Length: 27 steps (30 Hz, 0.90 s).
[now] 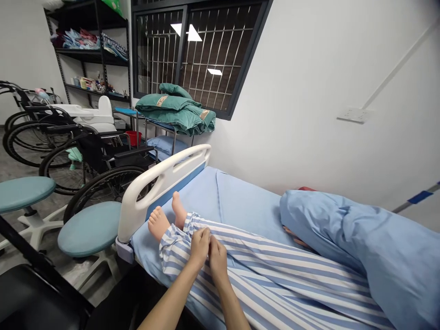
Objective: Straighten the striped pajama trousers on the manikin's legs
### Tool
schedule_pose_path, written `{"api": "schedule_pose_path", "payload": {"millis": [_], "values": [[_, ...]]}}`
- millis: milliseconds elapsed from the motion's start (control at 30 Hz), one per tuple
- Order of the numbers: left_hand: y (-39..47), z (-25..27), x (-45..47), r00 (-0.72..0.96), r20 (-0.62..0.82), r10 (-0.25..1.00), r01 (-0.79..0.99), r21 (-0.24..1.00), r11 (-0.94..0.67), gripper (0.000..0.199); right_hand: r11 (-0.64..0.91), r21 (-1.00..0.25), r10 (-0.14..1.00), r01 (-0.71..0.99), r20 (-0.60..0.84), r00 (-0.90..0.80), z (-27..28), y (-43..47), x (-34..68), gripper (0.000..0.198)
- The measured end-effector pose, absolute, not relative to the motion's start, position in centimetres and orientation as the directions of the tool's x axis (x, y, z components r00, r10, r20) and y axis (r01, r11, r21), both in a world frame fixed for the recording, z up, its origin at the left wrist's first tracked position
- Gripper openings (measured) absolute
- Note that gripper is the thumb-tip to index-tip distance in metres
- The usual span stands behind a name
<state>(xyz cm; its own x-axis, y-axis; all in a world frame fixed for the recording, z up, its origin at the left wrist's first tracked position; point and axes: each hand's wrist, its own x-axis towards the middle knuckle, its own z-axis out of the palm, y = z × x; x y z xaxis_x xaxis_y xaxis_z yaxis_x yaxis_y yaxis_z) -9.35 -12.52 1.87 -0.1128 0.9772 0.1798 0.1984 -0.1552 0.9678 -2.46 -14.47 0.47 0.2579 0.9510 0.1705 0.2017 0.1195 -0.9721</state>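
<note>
A lying figure's legs in blue-and-white striped trousers (275, 261) stretch along the bed; whether it is a manikin or a person I cannot tell. Two bare feet (158, 223) stick out of the cuffs near the footboard. Above the lower trouser legs, my left hand (200, 246) and my right hand (217, 257) are side by side, almost touching. Both have curled, pinched fingers with the tips close together. What they pinch, if anything, is hidden. A light blue quilt (343, 229) is bunched on the right, with part of a hand showing beneath its edge.
A white footboard (165, 176) closes the bed's end over the light blue sheet (240, 195). Beyond it stand wheelchairs (113, 169), round teal stools (90, 227) and a trolley with green folded bedding (178, 110). A black shelf (89, 56) is behind, beside a barred window (206, 55).
</note>
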Motion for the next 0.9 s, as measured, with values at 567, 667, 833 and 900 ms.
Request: {"api": "schedule_pose_path", "payload": {"millis": [567,667,833,900], "values": [[-13.8,1.1,-9.6,0.023,0.153,0.988,0.709,0.694,-0.123,0.034,0.180,-0.869,0.948,0.461,0.279,0.156,5.0,-16.2,0.1,0.048],[-13.9,1.1,-9.5,0.009,0.174,0.985,0.720,0.682,-0.127,0.035,0.181,-0.868,0.940,0.462,0.290,0.178,4.8,-17.0,1.4,0.047],[-14.0,0.9,-9.4,0.024,0.208,0.978,0.743,0.651,-0.157,0.035,0.169,-0.822,0.918,0.544,0.332,0.218,1.5,-17.9,1.6,0.045],[-14.1,0.8,-9.3,0.025,0.211,0.977,0.759,0.632,-0.156,0.033,0.162,-0.793,0.916,0.587,0.342,0.210,0.7,-18.1,1.5,0.043]]}}
